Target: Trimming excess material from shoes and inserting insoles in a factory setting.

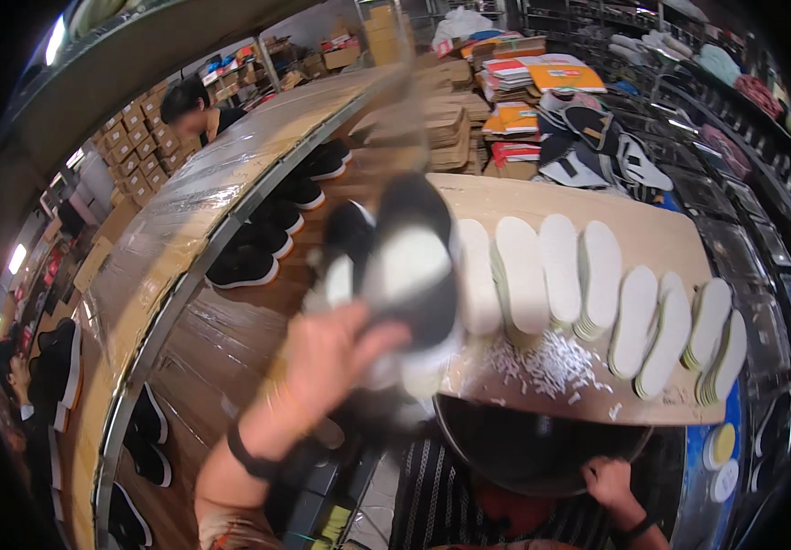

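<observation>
— Clear film covers the long shelf (258, 128) on your left, with black shoes (248, 261) lined up on the tier beneath it. To your right a brown board (675, 225) bears white insoles (636, 321) in stacks and a scatter of white bits (551, 367). Where are the dark shoes (434, 307) at your left hand (326, 357)?

— Raised in front of you, between the shelf and the board. They look like two, side by side, but blur softens their edges. Your left thumb and fingers seem to be pinching the near end; how firmly, you cannot tell from this.

— And your right hand (608, 481)?

— Low down, at the rim of a dark round basin (542, 449). Your fingers are bent there, yet whether they grip the rim or just rest on it, you cannot tell.

— How should the shoes handle for you?

— Light, most likely, with a soft upper that gives under your thumb and a stiffer sole. Take hold low, along the sole edge or at the heel, and you should avoid crumpling the upper. Two at once may slide against each other, so keep your fingers across both.
</observation>
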`<state>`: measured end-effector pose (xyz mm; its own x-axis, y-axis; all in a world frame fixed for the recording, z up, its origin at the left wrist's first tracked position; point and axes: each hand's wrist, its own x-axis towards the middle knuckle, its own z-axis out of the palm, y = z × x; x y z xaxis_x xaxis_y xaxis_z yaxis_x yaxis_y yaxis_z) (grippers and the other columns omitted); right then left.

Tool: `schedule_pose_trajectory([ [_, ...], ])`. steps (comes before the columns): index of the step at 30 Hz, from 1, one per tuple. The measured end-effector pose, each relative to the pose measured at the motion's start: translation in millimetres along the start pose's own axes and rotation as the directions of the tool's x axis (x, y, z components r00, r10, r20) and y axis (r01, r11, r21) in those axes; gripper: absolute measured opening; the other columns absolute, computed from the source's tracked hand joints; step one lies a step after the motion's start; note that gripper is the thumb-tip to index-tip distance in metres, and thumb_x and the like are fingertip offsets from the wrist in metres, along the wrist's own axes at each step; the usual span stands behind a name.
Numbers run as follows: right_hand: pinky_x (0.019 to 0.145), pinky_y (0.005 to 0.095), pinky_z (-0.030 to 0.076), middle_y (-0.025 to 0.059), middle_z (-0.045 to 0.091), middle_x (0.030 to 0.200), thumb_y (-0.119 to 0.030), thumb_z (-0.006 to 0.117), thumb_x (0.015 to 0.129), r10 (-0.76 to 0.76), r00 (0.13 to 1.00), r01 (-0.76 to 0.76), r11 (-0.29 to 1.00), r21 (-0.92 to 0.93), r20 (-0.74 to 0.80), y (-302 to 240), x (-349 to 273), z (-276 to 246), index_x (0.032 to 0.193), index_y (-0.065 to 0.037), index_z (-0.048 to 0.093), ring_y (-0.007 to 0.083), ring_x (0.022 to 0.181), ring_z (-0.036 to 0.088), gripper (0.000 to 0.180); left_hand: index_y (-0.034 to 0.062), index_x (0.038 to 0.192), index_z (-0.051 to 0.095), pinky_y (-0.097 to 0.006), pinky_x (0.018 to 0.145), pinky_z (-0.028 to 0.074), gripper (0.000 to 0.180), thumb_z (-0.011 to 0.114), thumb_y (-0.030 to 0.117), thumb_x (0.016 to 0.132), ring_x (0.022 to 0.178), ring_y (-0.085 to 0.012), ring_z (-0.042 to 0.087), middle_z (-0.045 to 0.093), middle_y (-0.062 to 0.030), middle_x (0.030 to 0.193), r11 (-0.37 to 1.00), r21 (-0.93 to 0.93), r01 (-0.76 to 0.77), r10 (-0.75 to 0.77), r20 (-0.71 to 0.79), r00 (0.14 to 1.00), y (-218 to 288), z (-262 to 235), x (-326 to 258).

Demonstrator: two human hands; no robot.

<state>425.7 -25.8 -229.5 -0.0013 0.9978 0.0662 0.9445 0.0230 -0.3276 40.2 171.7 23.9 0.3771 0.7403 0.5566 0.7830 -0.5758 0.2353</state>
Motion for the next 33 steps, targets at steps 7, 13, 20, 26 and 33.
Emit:
schedule_pose_trajectory([
  [7, 0.051, 0.0439, 0.040, 0.0131, 0.051, 0.054, -0.024, 0.060, 0.064, 0.077, 0.986, -0.066, 0.995, -0.076, 0.148, 0, 6, 7, 0.051, -0.009, 0.053, 0.0330, 0.053, 0.053, 0.021, -0.0023, 0.098, 0.057, -0.044, 0.079, 0.042, 0.045, 0.060, 0.039, 0.079, 0.092, -0.0407, 0.054, 0.059, -0.0244, 0.095, 0.823, 0.457, 0.338, -0.281, -0.190, 0.941, -283, 45, 154],
  [13, 0.050, 0.0462, 0.036, 0.0153, 0.049, 0.057, -0.027, 0.061, 0.064, 0.042, 0.968, -0.026, 0.998, -0.065, 0.249, 6, 8, 3, 0.054, -0.008, 0.050, 0.0358, 0.055, 0.050, 0.024, 0.0080, 0.121, 0.048, -0.044, 0.101, 0.029, 0.055, 0.059, 0.034, 0.074, 0.123, -0.0350, 0.035, 0.040, -0.0178, 0.131, 0.524, 0.677, 0.517, -0.512, -0.236, 0.826, -456, 54, 170],
  [20, 0.061, 0.0444, 0.044, 0.0108, 0.055, 0.066, -0.030, 0.056, 0.076, 0.108, 0.931, -0.091, 0.994, -0.066, 0.348, -1, 26, -2, 0.071, -0.010, 0.058, 0.0318, 0.064, 0.055, 0.020, 0.0017, 0.121, 0.048, -0.039, 0.102, 0.027, 0.040, 0.052, 0.020, 0.086, 0.120, -0.0336, 0.039, 0.046, -0.0194, 0.125, 0.855, 0.516, 0.050, -0.022, -0.060, 0.998, -378, 110, 117],
  [26, 0.071, 0.0411, 0.048, 0.0111, 0.059, 0.086, -0.022, 0.049, 0.080, 0.054, 0.991, -0.093, 0.932, 0.349, 0.118, 14, 8, -14, 0.084, -0.012, 0.058, 0.0321, 0.078, 0.058, 0.014, -0.0016, 0.097, 0.058, -0.034, 0.079, 0.046, 0.023, 0.049, 0.017, 0.087, 0.088, -0.0220, 0.060, 0.062, -0.0111, 0.091, 0.911, -0.409, 0.054, 0.127, 0.402, 0.907, -44, 148, -30],
  [33, 0.067, 0.0447, 0.048, 0.0166, 0.059, 0.089, -0.010, 0.055, 0.074, 0.702, 0.532, -0.740, 0.657, 0.143, -0.474, 156, -102, -178, 0.101, -0.007, 0.055, 0.0330, 0.081, 0.060, 0.027, -0.0020, 0.094, 0.061, -0.038, 0.072, 0.047, 0.022, 0.049, 0.014, 0.087, 0.079, -0.0343, 0.059, 0.062, -0.0187, 0.088, 0.784, -0.616, 0.081, 0.428, 0.630, 0.648, 147, 199, -135],
])
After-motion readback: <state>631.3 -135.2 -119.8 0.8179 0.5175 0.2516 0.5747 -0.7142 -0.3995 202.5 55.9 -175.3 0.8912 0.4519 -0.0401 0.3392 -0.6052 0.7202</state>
